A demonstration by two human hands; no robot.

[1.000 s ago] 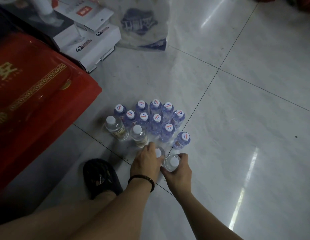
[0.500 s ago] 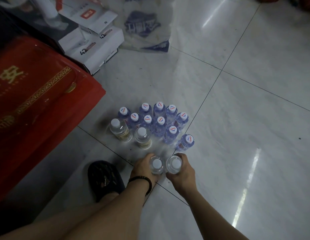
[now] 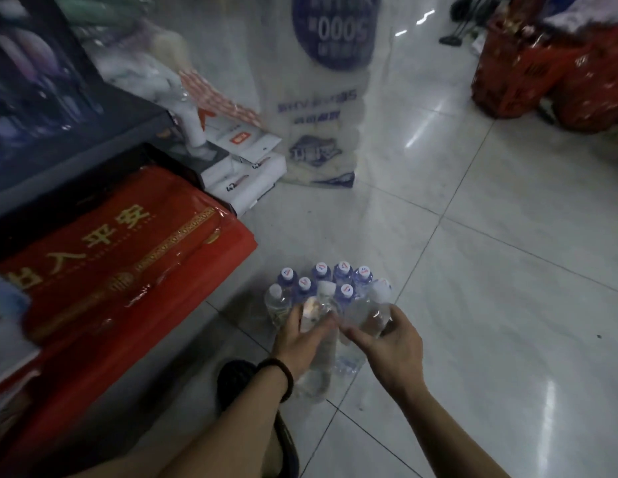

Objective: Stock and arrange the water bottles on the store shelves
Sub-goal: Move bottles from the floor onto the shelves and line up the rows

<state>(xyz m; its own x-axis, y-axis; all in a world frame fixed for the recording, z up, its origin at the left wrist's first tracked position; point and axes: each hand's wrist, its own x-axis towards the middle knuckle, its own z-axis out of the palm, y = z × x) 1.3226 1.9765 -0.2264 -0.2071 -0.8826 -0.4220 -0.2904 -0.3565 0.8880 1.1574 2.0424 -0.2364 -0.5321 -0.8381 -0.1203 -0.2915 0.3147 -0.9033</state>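
1. Both clear bottles were standing on the tiled floor (image 3: 473,305) half a second ago; now they are lifted and tilted.
2. The left hand (image 3: 302,339) has its grip wrapped round the left bottle (image 3: 316,310), and the right hand (image 3: 393,346) round the right bottle (image 3: 368,313).
3. The blue-capped bottles (image 3: 342,274) stay on the floor just beyond.
4. The pick-up looks done; shelving likely follows.

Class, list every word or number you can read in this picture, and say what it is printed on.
"出入平安": gold, on the red package.
"5000": seen reversed, on the clear plastic bag.
"42": on the white box.
Bottle caps logos and the bag's smaller print: too blurred to read.
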